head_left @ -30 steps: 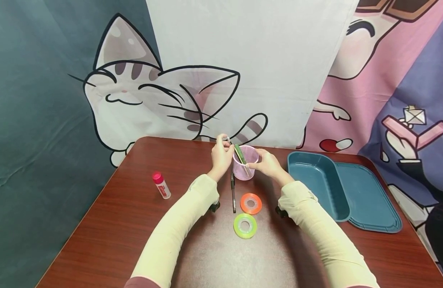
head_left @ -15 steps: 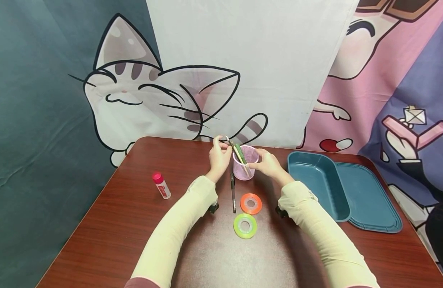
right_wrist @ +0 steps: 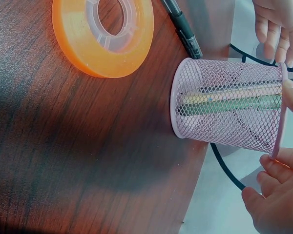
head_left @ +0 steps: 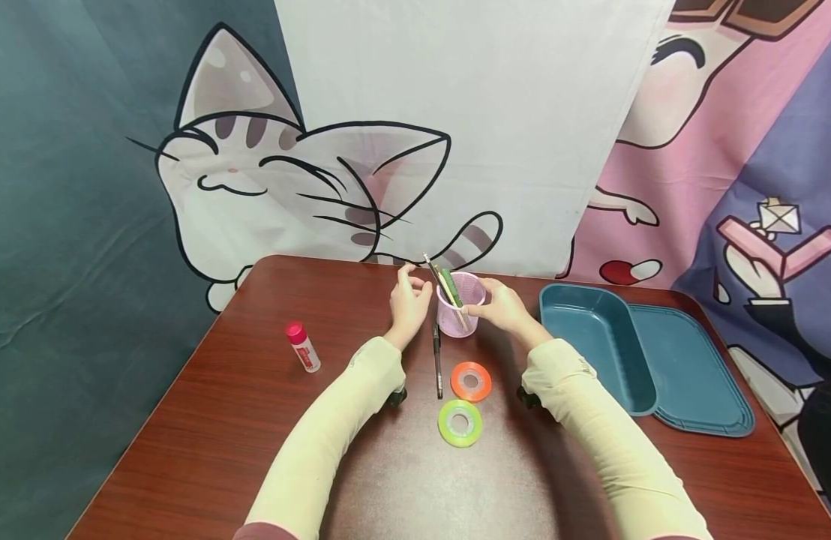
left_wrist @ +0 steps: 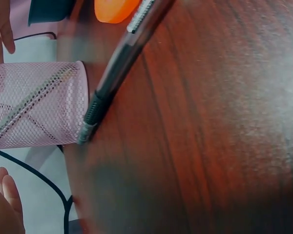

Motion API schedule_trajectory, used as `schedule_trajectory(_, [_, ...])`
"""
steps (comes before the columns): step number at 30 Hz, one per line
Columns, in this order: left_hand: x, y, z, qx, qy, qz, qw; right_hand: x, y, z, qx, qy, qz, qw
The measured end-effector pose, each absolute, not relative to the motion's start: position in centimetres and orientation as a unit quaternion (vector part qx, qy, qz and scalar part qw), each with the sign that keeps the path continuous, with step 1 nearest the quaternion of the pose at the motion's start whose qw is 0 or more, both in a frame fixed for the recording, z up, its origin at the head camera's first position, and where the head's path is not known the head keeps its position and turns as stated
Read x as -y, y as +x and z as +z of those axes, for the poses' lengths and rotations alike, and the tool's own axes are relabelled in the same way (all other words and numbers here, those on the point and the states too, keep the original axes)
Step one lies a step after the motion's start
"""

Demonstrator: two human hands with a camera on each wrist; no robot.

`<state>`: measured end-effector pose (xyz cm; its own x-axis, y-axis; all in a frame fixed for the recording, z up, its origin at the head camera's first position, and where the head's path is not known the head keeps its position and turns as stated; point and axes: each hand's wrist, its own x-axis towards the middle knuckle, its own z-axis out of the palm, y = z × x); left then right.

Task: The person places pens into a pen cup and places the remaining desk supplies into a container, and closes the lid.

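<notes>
A pink mesh pen cup stands upright near the table's far edge. Several long thin items lean to the left inside it, among them a green one and a dark stick with a pale tip. My right hand holds the cup by its rim, thumb on the near side. Just left of the cup is my left hand, its fingers loosely bent and holding nothing. In the right wrist view the items show through the mesh. A black pen lies on the table right by the cup's base.
Nearer to me lie an orange tape roll and a yellow-green tape roll. A glue stick with a red cap is at the left. To the right are a blue-green bin and its flat lid.
My left hand has let go of the dark stick, which now leans in the cup, and has drawn back a little to the left. The right hand has stayed on the cup.
</notes>
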<state>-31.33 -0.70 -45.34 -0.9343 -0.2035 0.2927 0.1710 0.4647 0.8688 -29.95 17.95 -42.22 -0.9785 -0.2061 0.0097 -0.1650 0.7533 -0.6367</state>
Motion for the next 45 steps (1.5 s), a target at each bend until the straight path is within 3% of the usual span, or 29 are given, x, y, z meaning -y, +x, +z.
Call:
schedule_trajectory(21, [0.5, -29.9, -48.6, 0.867, 0.005, -0.475, 0.151, -17.9, -29.9, -42.2, -0.938, -0.104, -0.33, 0.023])
schedule_trajectory(45, [0.8, -29.3, -50.0, 0.917, -0.036, -0.397, 0.029, -17.9, -29.9, -42.1, -0.939, -0.1, -0.326, 0.032])
